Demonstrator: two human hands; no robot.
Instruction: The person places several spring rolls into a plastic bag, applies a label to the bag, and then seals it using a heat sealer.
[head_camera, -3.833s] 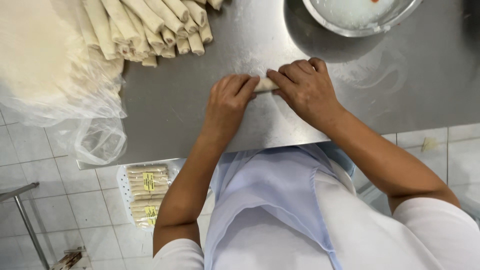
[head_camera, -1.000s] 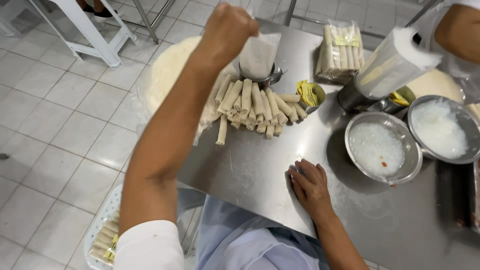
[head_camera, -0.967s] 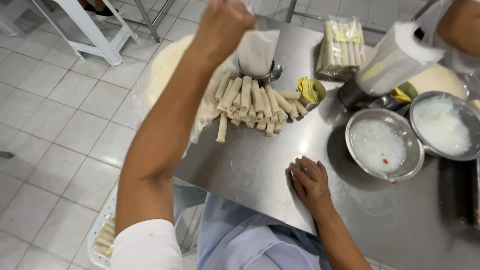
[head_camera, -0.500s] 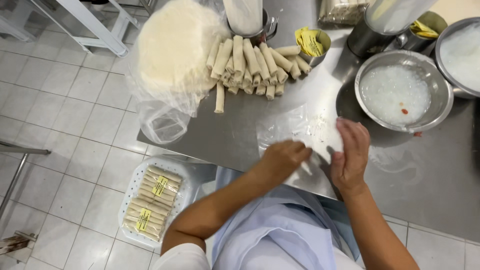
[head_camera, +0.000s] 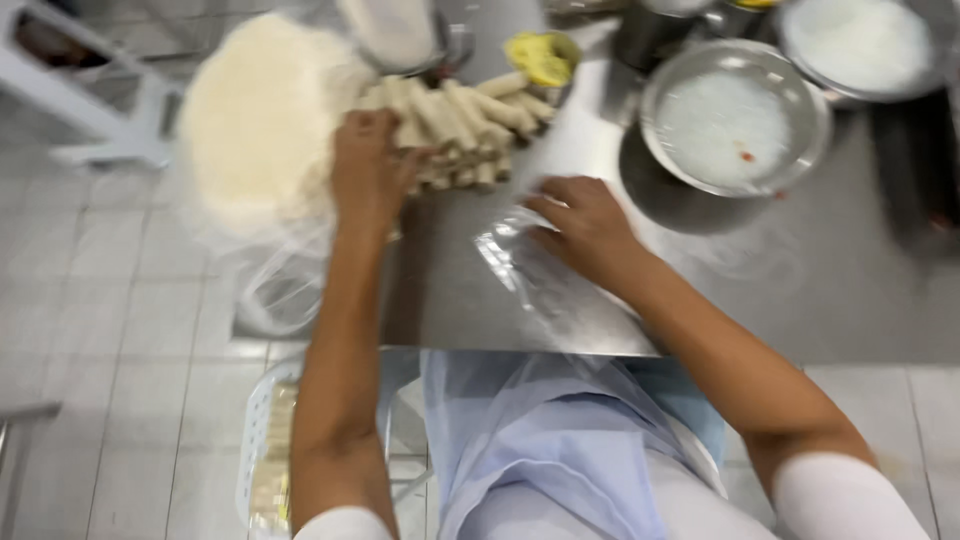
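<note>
Left grip (head_camera: 368, 168) on rolls (head_camera: 455, 125); two bowls (head_camera: 735, 118).

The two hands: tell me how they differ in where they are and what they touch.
The left hand reaches far across the steel table, resting at the pile of rolled wrappers beside the round stack of pale sheets; the right hand stays nearer the body. The left touches the rolls; the right presses a thin clear sheet flat. Both are bare and palm down.
</note>
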